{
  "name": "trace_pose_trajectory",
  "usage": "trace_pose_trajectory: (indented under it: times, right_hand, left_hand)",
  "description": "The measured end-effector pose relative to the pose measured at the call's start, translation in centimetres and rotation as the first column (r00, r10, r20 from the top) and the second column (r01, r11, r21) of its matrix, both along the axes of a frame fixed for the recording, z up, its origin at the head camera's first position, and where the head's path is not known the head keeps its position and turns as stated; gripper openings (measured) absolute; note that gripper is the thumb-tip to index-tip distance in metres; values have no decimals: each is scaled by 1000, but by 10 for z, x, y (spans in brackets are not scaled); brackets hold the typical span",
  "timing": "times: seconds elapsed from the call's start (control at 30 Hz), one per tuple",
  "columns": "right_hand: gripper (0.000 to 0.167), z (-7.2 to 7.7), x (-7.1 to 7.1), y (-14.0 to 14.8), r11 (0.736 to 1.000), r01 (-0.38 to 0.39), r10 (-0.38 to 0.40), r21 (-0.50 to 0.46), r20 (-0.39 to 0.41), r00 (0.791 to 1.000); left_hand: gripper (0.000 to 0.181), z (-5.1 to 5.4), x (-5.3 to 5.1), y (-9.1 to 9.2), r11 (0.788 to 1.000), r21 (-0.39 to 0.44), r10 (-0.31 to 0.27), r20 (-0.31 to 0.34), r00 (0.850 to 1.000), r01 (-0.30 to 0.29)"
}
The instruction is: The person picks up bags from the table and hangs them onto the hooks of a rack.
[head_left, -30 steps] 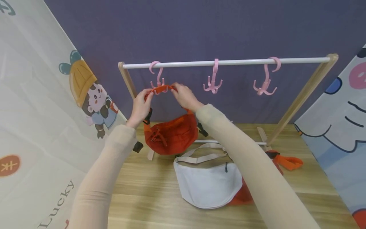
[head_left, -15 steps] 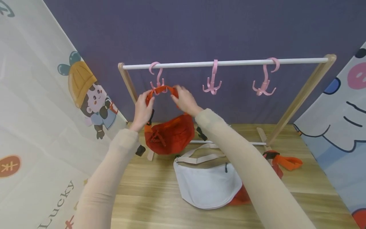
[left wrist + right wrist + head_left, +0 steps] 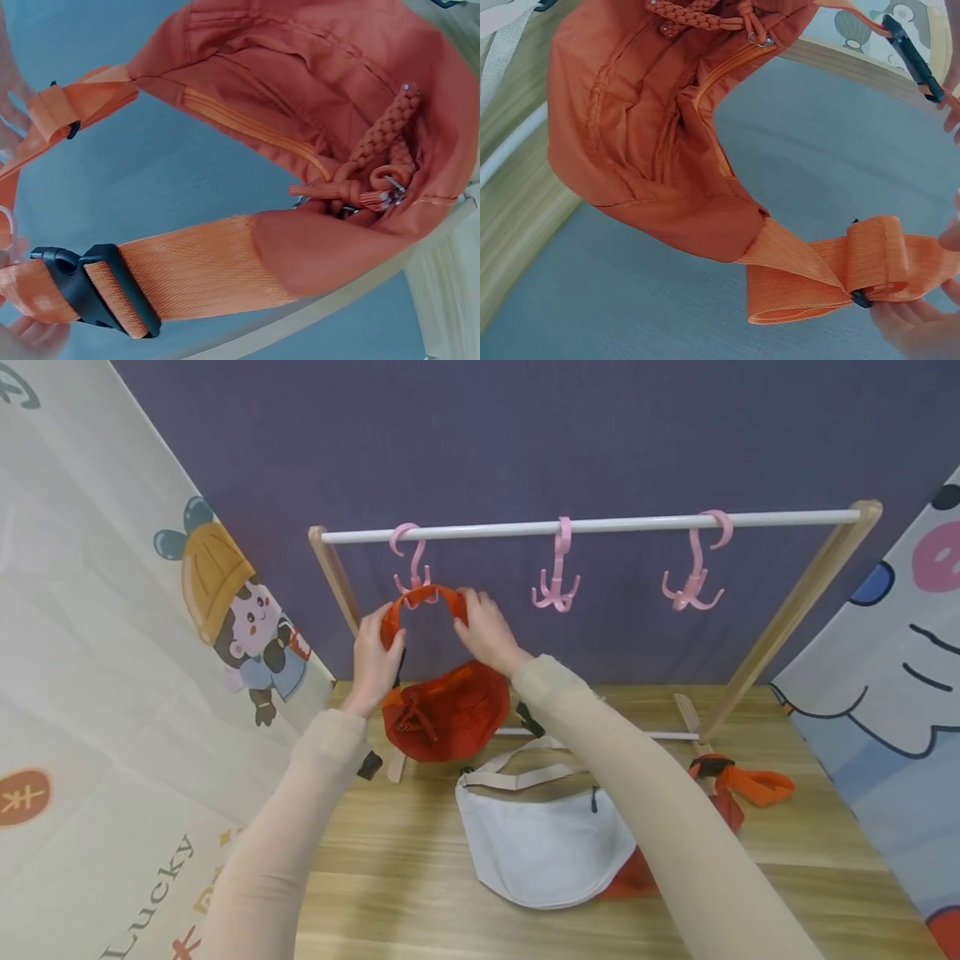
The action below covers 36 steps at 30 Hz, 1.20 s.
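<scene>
An orange-red waist bag (image 3: 457,714) hangs by its strap (image 3: 427,593), which arches over the prongs of the leftmost pink hook (image 3: 417,564). My left hand (image 3: 375,660) holds the strap's left side, thumb in front; in the left wrist view its fingers lie round the webbing beside a black buckle (image 3: 90,292). On the other side, my right hand (image 3: 487,631) grips the strap below the hook. The right wrist view shows those fingers (image 3: 911,322) against the webbing by a slider (image 3: 861,298). A braided cord (image 3: 379,135) dangles at the bag's zip.
A white rail (image 3: 637,525) on wooden legs carries two more pink hooks, a middle one (image 3: 557,581) and a right one (image 3: 693,572). Below, a white shoulder bag (image 3: 543,847) lies on the wood-pattern floor, partly over another red bag (image 3: 633,877) with an orange strap (image 3: 761,787).
Both hands have slid down the strap a little from beside the hook. The strap, nearly flat before, now arches over the prongs. The bag has shifted only slightly.
</scene>
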State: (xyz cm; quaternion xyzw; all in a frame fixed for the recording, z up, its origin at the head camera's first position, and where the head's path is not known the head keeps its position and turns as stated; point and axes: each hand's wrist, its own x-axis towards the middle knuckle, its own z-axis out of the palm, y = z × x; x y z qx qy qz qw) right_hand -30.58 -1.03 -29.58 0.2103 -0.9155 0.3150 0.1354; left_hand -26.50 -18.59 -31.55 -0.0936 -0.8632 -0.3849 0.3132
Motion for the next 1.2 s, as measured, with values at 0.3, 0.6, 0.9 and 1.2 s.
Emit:
trace_pose_trajectory:
  times: [0.3,0.6,0.9,1.2]
  right_hand:
    - [45,-10,4,5,998,-31,29,-61,-28,999]
    - [44,-18,8,11,990,-61,50,-127,-93,994]
    - [41,-27,13,15,981,-65,40,-180,-142,989]
    - [38,-41,28,22,970,-85,55,-227,-139,989]
  left_hand:
    - [41,-9,3,3,1000,1,7,-94,996,-7]
    - [41,-18,7,7,1000,-7,17,-139,990,-18]
    - [39,-28,14,14,1000,-12,12,-223,975,-15]
    - [34,-37,24,24,996,-92,-31,-371,928,-4]
